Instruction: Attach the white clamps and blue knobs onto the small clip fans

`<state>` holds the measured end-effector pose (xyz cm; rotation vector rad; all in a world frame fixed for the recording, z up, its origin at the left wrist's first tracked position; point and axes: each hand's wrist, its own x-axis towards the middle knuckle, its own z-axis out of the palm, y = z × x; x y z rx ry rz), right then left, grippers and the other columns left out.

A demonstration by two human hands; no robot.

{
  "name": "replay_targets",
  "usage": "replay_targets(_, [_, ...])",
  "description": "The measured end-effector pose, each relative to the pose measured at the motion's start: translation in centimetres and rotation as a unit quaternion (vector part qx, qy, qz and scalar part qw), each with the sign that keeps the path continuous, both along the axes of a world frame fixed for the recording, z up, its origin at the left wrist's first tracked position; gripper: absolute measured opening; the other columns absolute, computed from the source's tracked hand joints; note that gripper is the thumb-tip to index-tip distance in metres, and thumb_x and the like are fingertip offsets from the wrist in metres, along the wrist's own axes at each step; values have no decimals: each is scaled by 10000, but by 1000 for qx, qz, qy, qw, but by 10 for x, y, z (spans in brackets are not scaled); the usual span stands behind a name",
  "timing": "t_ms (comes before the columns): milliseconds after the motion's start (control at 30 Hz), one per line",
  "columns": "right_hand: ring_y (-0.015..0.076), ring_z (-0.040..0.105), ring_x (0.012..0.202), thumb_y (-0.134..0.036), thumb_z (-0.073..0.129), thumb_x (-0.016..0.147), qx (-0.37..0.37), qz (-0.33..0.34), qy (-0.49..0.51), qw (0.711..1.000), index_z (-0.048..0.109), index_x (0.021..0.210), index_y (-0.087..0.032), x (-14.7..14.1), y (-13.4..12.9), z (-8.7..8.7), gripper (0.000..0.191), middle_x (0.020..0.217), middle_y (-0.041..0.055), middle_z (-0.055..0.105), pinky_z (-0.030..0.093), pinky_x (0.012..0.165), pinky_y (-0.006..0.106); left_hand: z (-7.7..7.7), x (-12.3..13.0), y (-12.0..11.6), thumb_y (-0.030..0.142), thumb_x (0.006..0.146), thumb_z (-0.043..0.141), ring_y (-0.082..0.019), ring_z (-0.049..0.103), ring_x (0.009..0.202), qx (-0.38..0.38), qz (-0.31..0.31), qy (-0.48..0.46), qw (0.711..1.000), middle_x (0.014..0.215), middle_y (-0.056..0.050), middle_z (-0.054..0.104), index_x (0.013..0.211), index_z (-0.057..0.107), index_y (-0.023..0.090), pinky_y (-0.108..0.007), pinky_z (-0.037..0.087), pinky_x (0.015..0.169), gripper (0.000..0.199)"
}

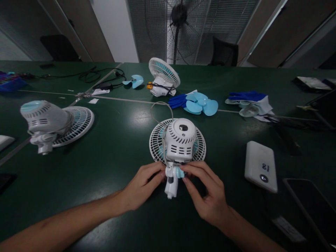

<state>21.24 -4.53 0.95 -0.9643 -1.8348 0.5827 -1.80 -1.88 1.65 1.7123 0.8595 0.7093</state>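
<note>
In front of me a white fan point(181, 134) lies grille-down on the dark green table, its motor housing facing up. The white clamp neck point(172, 187) points toward me. On its right side sits a light-blue knob point(179, 172), pinched between the thumb and index finger of my right hand point(207, 190). My left hand point(147, 185) is closed against the left side of the neck joint, steadying it, with thumb and index fingertips touching the joint. A grey cord point(164, 103) loops up behind the fan.
Another white fan point(49, 120) lies at left, and a third fan point(162, 77) stands at the back. Light-blue blades point(202, 104) rest beside blue gloves point(178, 100). At right are a white power bank point(261, 166), a phone point(309, 206) and more gloves point(249, 101). Black cables point(94, 75) lie at back left.
</note>
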Motion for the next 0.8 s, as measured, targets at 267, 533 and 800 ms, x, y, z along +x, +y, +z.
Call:
replay_targets(267, [149,647,859,-113,637,933,-23,-9,4,1000,637,1189,-201,-1,1,-2,271,1072,58,640,570,739,303,-2,0,0,311,1074,448,-148,570,816,5,-2,8,1000,882,-31,618,957,636,151,-259,428,762,273])
replay_targets(533, [144,643,835,-165,651,943,-34,-27,5,999,643,977,-200,-2,5,-2,49,950,24,642,548,710,283,-1,0,2,292,1074,453,-149,563,837,12,-14,5,1000,893,-26,612,923,623,156,-265,425,778,265])
replay_targets(800, [156,652,919,-61,606,923,7,-15,6,1000,649,1110,-184,-1,2,-2,228,1021,50,644,564,777,299,-2,-1,1,259,1074,451,-140,561,840,20,-19,-3,1000,896,-18,611,920,618,160,-259,419,775,247])
